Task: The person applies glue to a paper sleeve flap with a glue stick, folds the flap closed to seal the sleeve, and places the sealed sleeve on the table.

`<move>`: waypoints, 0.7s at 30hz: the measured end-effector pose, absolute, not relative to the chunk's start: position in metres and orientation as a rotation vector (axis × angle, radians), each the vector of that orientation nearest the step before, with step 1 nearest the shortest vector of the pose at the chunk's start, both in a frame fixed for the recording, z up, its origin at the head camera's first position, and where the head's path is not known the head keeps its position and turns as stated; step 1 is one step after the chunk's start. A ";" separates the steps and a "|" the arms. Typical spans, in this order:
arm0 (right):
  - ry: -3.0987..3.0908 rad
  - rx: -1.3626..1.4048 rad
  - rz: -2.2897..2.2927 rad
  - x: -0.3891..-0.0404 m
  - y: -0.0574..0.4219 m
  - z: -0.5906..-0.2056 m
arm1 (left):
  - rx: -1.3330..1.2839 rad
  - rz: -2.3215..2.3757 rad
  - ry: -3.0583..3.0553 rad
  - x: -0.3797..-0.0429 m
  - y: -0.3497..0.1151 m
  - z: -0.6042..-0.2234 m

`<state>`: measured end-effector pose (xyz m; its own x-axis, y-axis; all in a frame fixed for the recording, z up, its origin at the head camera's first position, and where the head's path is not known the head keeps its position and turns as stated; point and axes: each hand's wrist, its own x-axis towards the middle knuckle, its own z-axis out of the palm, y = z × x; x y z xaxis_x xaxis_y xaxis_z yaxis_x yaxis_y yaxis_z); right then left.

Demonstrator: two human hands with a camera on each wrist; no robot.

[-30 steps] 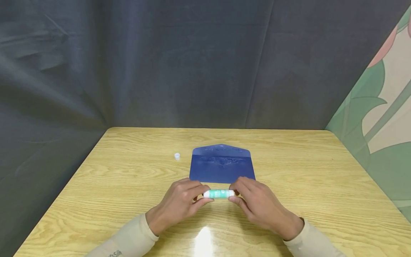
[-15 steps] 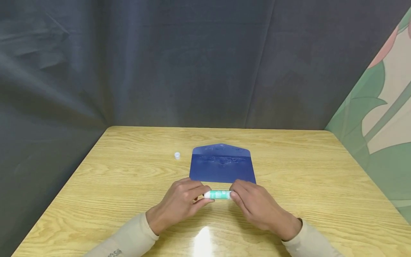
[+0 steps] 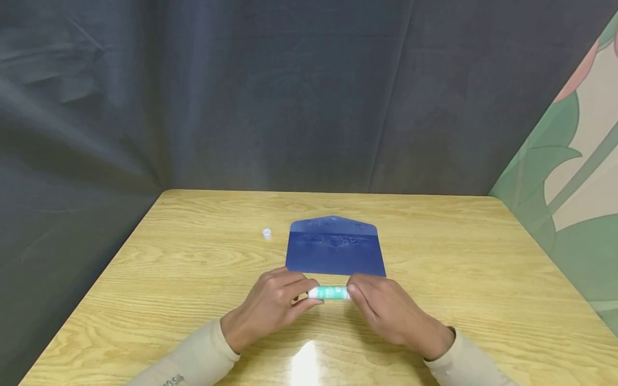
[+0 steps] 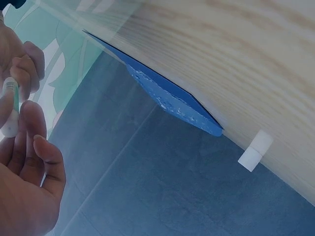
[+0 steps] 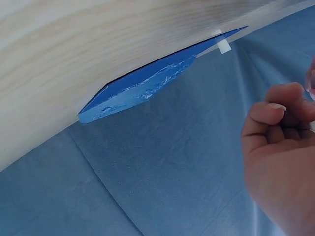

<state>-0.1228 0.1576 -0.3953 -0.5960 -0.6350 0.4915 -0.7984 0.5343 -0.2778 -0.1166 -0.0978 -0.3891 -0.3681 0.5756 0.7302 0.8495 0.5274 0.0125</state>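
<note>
A white and teal glue stick (image 3: 332, 292) lies sideways in the air between both hands, in front of a blue envelope (image 3: 333, 257). My left hand (image 3: 272, 300) pinches its left end between thumb and fingers. At the other end, curled fingers and the thumb of my right hand (image 3: 391, 308) grip the tube and cover its tip. White smears mark the envelope's open flap (image 4: 165, 101), best seen in the wrist views. Left of the envelope, a small white cap (image 3: 267, 234) stands on the table. In the right wrist view the glue stick is mostly hidden behind the right hand (image 5: 283, 147).
The wood-grain table (image 3: 193, 257) extends to both sides of the envelope. A dark cloth (image 3: 289, 107) hangs behind and at the left, and a floral panel (image 3: 579, 214) borders the right side.
My right hand's fingers have closed further over the right end of the glue stick, hiding the tip that showed before. The left hand, envelope and cap stay nearly where they were.
</note>
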 end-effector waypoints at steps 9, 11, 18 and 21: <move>-2.385 1.179 0.665 -0.124 0.157 -0.393 | -1.098 -0.556 -2.158 -0.115 -0.098 -0.388; -2.390 1.169 0.669 -0.123 0.156 -0.393 | -1.081 -0.565 -2.183 -0.115 -0.098 -0.388; -2.387 1.130 0.654 -0.122 0.157 -0.391 | -1.029 -0.572 -2.259 -0.113 -0.099 -0.386; -2.368 1.121 0.639 -0.122 0.157 -0.391 | -1.025 -0.558 -2.269 -0.113 -0.099 -0.385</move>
